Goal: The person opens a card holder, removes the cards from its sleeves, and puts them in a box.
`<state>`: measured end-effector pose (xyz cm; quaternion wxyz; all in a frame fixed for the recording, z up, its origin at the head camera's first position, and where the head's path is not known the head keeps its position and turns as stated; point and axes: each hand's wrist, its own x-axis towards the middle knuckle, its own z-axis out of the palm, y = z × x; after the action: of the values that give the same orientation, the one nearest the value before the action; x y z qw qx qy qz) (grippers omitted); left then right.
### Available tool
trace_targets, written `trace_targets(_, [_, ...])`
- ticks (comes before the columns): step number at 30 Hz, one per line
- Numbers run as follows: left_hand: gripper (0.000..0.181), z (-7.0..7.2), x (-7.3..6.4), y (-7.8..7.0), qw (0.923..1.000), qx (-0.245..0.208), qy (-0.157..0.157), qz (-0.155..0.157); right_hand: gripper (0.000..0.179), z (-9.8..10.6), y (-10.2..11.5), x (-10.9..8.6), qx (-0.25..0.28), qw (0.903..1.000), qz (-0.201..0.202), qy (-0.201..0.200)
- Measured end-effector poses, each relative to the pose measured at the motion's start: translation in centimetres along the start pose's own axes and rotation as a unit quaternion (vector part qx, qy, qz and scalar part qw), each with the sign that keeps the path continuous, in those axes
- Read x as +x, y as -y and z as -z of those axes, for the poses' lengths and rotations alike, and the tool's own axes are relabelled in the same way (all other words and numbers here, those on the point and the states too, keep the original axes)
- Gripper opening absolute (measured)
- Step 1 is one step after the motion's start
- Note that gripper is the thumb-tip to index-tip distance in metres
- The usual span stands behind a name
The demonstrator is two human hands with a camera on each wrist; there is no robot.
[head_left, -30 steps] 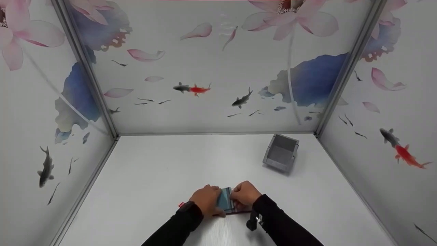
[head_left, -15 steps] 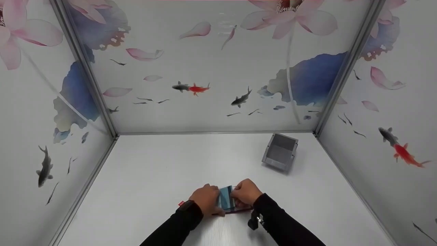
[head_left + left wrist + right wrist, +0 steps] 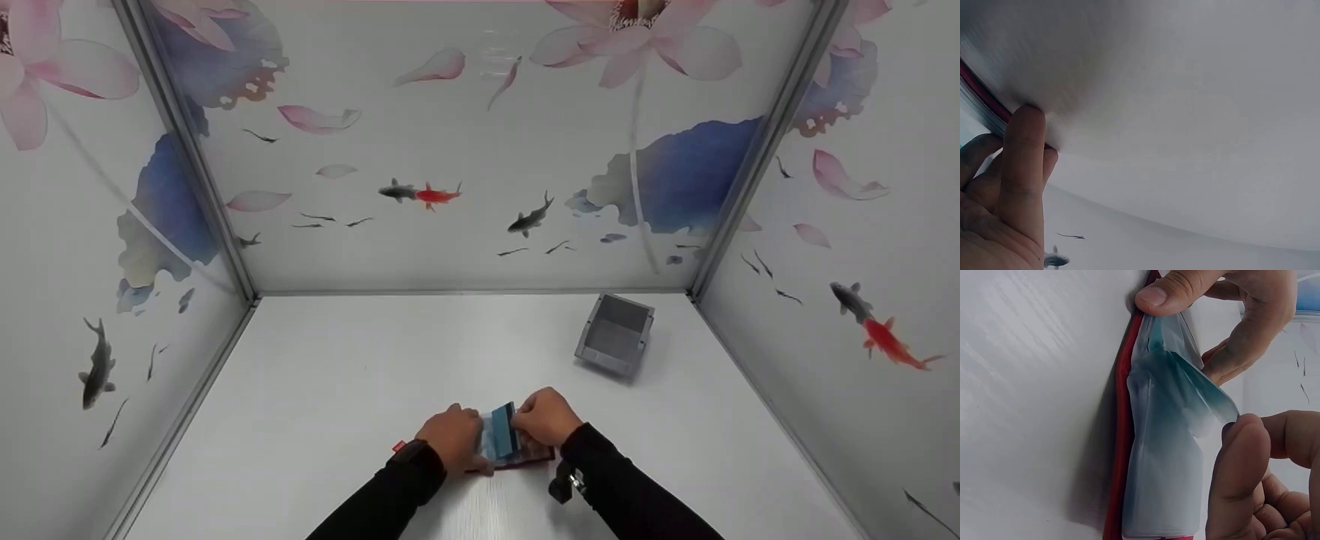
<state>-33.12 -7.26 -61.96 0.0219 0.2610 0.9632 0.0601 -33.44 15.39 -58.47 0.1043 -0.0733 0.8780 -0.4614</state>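
Note:
A card holder with a dark red cover (image 3: 536, 454) lies opened on the white table in front of the person. The left hand (image 3: 451, 437) grips its left side, thumb at the near edge and fingers at the far edge. Between thumb and finger, the right hand (image 3: 550, 418) pinches the edge of a blue-teal card (image 3: 503, 433) with a dark stripe. In the right wrist view, the card (image 3: 1207, 388) tilts up from a clear plastic sleeve (image 3: 1165, 467) inside the red cover (image 3: 1120, 439). The left wrist view shows the left thumb (image 3: 1023, 163) against the holder's red edge (image 3: 985, 93).
A grey plastic bin (image 3: 615, 335) stands at the back right of the table (image 3: 375, 360). White panels printed with fish and lotus flowers enclose the left, back and right sides, with metal rails (image 3: 450, 292) along their edges. A small black device hangs at the right wrist.
The right hand has moved slightly up and to the right. The blue-teal card has lifted and tilted with it, showing more of the holder beneath. The left hand has stayed in place.

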Motion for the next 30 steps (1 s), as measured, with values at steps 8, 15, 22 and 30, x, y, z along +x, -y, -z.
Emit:
trace_targets(8, [0.059, 0.1, -0.1, -0.1, 1.0000, 0.005, 0.004, 0.002, 0.023, 0.6, -0.1, 0.1, -0.011, 0.9999, 0.002, -0.003])
trace_targets(15, [0.066, -0.1, 0.2, -0.1, 0.9997, 0.022, 0.012, 0.005, 0.024, 1.4, 0.0, -0.2, 0.021, 0.9997, -0.005, -0.009])
trace_targets(22, [0.071, 0.2, 0.2, -0.3, 0.9995, 0.026, 0.014, 0.007, 0.016, 2.9, 0.3, 0.0, 0.065, 0.9973, -0.026, -0.023])
trace_targets(30, [0.070, 0.3, -0.1, -0.3, 0.9995, 0.028, 0.011, 0.000, 0.011, 4.7, 0.3, 0.5, 0.106, 0.9916, -0.058, -0.046])
